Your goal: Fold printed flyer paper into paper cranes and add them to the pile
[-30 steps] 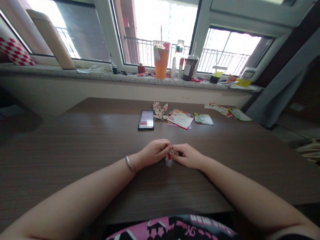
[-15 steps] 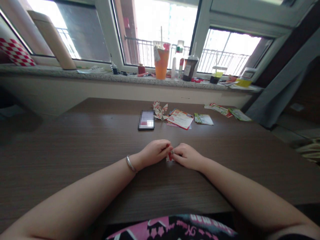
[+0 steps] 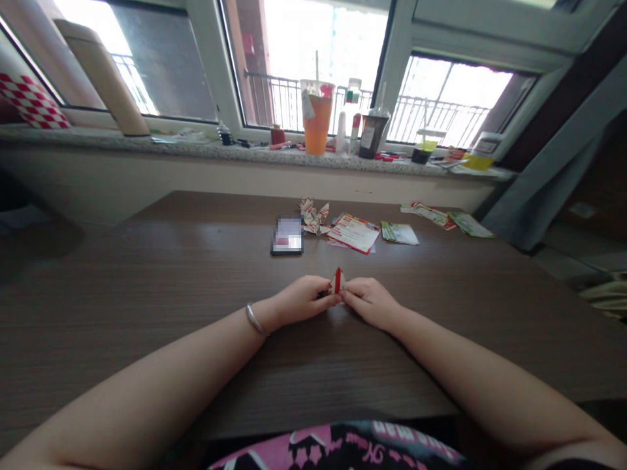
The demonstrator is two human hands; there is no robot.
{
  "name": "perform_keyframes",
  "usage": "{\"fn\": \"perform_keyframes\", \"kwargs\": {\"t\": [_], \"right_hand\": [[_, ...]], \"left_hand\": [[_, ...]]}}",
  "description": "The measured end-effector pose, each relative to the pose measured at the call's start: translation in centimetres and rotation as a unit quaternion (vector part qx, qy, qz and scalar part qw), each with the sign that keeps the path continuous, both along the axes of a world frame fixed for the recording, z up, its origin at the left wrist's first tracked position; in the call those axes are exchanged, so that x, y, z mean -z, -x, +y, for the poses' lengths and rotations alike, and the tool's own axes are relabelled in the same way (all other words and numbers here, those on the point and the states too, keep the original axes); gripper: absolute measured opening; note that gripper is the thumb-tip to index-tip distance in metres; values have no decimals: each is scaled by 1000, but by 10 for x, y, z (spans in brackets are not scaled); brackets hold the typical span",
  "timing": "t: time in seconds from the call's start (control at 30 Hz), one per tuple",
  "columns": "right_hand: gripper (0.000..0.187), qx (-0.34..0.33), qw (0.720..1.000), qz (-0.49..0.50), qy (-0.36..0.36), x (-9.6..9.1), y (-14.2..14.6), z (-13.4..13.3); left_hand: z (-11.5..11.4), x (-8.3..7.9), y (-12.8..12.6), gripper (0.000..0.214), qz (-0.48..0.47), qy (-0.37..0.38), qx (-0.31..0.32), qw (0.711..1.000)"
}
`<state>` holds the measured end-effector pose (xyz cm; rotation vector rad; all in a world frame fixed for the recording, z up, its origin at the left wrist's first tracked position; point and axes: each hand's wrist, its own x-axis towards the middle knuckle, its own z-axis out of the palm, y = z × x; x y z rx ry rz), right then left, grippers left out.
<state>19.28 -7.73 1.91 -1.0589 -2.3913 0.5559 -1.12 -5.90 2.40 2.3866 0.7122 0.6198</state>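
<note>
Between my two hands a small piece of folded paper point(image 3: 337, 282), white with a red stripe, points upward to a tip. My left hand point(image 3: 307, 299), with a silver bangle at its wrist, is closed and pinches the paper's left and lower side. From the right, my right hand point(image 3: 371, 300) pinches the paper's other lower corner with thumb and fingers. The fingertips of both hands meet at the paper's base and hide it. Just beyond lie a phone point(image 3: 287, 236) with a blurred screen and several folded paper shapes point(image 3: 314, 217) with red stripes.
A stack of printed sheets point(image 3: 353, 233) and a smaller stack of cards point(image 3: 400, 233) lie past my hands on the brown table point(image 3: 147, 281). More printed papers point(image 3: 434, 215) are at the far right. Cups and bottles, among them an orange drink point(image 3: 317, 124), stand on the windowsill point(image 3: 186, 151).
The folded paper has turned up and its striped tip now shows above my fingers; before, it was low and mostly covered. My fingers have shifted to its lower sides.
</note>
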Motion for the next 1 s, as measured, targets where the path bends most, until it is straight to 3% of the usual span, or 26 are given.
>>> {"fn": "perform_keyframes", "kwargs": {"t": [0.3, 0.67, 1.0], "right_hand": [[54, -3, 1000, 19, 1, -1, 1, -2], [49, -19, 994, -18, -109, 1, 2, -2], [46, -16, 993, -11, -115, 3, 1, -1]], "left_hand": [[0, 1, -1, 33, -7, -5, 28, 1000], [-2, -2, -2, 34, 18, -54, 43, 997], [-2, -2, -1, 33, 13, -56, 31, 998]]}}
